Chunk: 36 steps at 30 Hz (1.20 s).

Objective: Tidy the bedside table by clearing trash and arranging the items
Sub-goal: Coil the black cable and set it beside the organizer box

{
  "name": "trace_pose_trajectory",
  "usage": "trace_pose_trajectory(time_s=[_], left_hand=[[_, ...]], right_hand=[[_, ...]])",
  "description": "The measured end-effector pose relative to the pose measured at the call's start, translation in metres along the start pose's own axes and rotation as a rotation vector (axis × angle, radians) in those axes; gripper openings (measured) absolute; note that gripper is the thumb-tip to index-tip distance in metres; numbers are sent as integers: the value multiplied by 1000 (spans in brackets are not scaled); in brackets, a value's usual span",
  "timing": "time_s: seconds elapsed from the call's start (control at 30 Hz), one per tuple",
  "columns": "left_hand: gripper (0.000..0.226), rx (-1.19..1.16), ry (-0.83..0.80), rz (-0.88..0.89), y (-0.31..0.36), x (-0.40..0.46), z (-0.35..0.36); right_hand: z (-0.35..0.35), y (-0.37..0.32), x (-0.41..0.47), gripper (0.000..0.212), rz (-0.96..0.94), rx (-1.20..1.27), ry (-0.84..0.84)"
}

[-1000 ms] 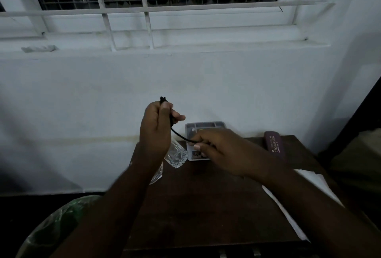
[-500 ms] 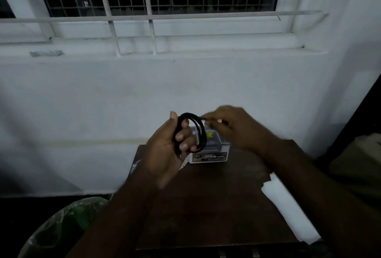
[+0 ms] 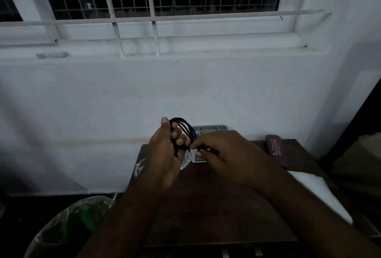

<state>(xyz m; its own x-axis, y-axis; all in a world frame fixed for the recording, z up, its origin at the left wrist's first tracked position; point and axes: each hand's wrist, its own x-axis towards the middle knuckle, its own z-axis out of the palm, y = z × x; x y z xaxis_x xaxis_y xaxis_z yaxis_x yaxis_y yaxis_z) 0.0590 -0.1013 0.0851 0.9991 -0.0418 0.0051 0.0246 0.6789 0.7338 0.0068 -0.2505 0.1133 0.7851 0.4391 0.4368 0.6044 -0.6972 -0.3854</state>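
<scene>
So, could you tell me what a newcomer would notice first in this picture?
The left hand holds a coiled black cable above the dark wooden bedside table, while the right hand pinches its loose end. A maroon spectacle case lies at the table's back right.

Grey box (image 3: pixel 210 129): front mostly hidden behind right hand (image 3: pixel 231 158). Bin (image 3: pixel 68 226): cut by lower edge. Maroon case (image 3: pixel 276 151): lettering barely legible.

Above a dark wooden worktop (image 3: pixel 216 206), the left hand (image 3: pixel 165 154) holds a coiled black cable (image 3: pixel 185 129) looped around its fingers. The right hand (image 3: pixel 226 154) pinches the cable's loose end just beside the coil. Behind them sits a small grey box (image 3: pixel 210 128); a maroon spectacle case (image 3: pixel 276 150) and white paper (image 3: pixel 315 191) lie at the right. A green-lined bin (image 3: pixel 68 226) stands lower left.
</scene>
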Motion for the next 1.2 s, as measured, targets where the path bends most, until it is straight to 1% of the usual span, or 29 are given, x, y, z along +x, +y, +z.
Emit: trace_pose_trajectory(time_s=[0.07,0.17,0.2,0.27,0.3,0.33,0.37,0.4,0.47,0.53,0.57,0.63,0.7,0.8,0.87,0.9,0.97,1.0,1.03,1.1,1.17,1.2], left_hand=[[37,-14,-14,-21,1,-3,0],[38,-35,-19,-44,2,-6,-2],[38,-46,-18,-55,1,-7,-2],[38,-76,-18,-83,1,-9,-4],[38,-100,-22,-100,1,-10,-4],[38,-129,-31,-116,2,-10,-5],[39,-156,-43,-128,2,-10,-5],[39,-170,-56,-138,3,-10,-5],[39,-152,-76,-154,3,-10,-6],[39,-102,-99,-178,1,-11,-5],[39,-87,-109,-193,0,-12,-5],[39,-88,-116,-224,-4,-14,-5],[39,-112,-117,-255,-6,-15,-9],[40,-161,-126,-282,-6,-15,-16],[40,-141,-114,-269,-4,-15,-20],[39,-115,-108,-261,-3,-15,-20],[39,-52,-104,-246,-1,-16,-19],[38,-20,-107,-241,0,-17,-18],[38,9,-107,-236,1,-17,-16],[38,72,-97,-214,2,-19,-14],[38,192,-82,-159,5,-19,-14],[38,252,-78,-131,5,-19,-15]], right_hand=[[-5,2,5,16,-5,111,62],[-5,13,9,13,57,269,263],[-3,18,10,14,112,372,318],[3,25,10,15,259,733,402],[6,28,11,15,326,869,446],[10,31,10,14,356,905,484],[14,36,9,14,348,829,497],[19,40,8,15,322,689,484],[31,46,6,21,277,466,417],[39,49,9,28,237,367,381],[43,50,11,32,178,289,360],[50,53,14,40,70,122,245],[54,53,13,41,54,58,156],[59,53,9,31,30,39,157],[57,52,8,30,-36,94,155],[56,52,8,29,-60,140,155],[56,47,8,23,-33,277,193],[57,42,8,19,27,416,222],[58,37,9,19,112,616,243],[58,31,7,36,263,947,250],[54,29,2,46,291,1179,179],[50,29,-1,51,277,1246,136]])
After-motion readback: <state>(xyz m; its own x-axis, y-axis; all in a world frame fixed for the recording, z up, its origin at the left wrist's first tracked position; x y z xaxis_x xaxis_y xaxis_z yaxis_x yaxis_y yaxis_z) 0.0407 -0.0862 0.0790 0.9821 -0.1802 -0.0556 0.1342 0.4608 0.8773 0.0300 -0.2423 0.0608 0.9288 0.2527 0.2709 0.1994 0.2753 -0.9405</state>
